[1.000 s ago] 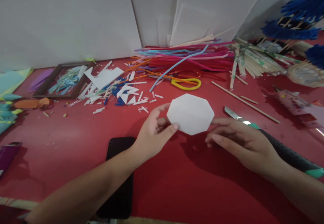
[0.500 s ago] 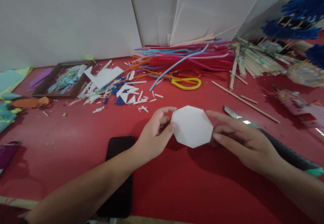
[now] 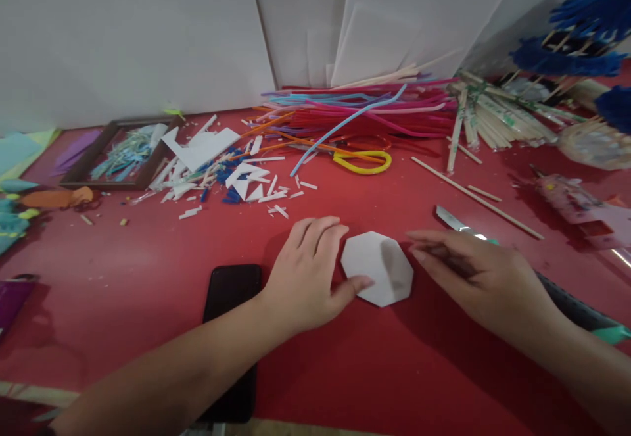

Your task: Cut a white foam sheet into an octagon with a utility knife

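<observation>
A white octagonal piece of board or card point(image 3: 367, 258) lies flat on the red tabletop in front of me. The thumb of my left hand point(image 3: 310, 278) rests on its lower left part, while the fingers of that hand stretch out past its left side. My left hand is open. Just off the right edge of the octagon is my right hand point(image 3: 486, 278), its thumb and forefinger a little apart with nothing seen between them. The shadow of this hand falls across the octagon. Under my left forearm is a black phone point(image 3: 234, 285), partly covered.
A craft knife point(image 3: 453, 219) lies partly beneath my right wrist. White offcuts point(image 3: 207, 150), pipe cleaners point(image 3: 365, 117), yellow-handled scissors point(image 3: 362, 163) and a brown frame point(image 3: 83, 179) are at the back. Wrapped chopsticks point(image 3: 493, 120), a loose stick point(image 3: 478, 199) and a glue gun point(image 3: 566, 193) lie right.
The octagon has gone from being held up between both hands to lying on the table. My left hand has flattened out beside it, and my right hand has come off its edge.
</observation>
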A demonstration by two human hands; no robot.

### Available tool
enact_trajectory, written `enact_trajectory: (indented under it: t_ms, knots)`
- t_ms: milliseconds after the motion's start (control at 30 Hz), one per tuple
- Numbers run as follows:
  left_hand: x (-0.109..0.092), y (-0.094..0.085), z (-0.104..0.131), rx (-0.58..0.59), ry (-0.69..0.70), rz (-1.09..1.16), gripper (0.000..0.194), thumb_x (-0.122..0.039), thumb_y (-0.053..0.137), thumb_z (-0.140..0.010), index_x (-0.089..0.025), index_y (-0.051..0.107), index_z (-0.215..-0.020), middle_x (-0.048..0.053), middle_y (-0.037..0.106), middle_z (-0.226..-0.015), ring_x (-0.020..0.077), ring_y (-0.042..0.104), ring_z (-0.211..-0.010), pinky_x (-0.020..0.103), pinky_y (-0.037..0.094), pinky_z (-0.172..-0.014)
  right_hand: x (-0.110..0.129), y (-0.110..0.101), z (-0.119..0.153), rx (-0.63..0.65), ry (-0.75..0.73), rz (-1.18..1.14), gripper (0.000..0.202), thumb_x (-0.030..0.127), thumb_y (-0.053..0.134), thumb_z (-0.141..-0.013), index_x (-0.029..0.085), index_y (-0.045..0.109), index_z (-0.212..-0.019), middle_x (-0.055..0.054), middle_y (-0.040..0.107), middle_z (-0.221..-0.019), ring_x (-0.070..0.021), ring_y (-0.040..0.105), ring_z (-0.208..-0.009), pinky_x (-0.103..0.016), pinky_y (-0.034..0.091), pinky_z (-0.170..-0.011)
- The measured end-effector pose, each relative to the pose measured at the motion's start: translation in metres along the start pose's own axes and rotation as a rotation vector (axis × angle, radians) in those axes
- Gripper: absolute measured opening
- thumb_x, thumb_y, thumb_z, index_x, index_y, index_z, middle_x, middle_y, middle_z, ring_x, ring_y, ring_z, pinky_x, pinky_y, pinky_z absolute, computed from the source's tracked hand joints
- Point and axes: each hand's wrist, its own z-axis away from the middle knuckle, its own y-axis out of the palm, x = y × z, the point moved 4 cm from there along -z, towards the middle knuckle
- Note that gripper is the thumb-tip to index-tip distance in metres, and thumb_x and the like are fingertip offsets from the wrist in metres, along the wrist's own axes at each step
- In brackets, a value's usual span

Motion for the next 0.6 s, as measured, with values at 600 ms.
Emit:
enact_trajectory:
  t_ms: [600]
  knots:
    - [-0.007, 0.004, 0.010, 0.132, 0.127, -0.045, 0.062, -0.036, 0.062, -0.085, -0.014, 0.046, -0.141, 0.024, 0.052, -0.151, 0.0418, 0.046, -0.140, 0.065, 0.041, -0.113, 0.027, -0.002, 0.005, 0.124, -0.303, 0.071, 0.021, 0.023, 0.052, -0.100, 0.025, 0.073, -0.100, 0.000, 0.083, -0.085, -0.0157, 0.078, -0.066, -0.023, 0.061, -0.060]
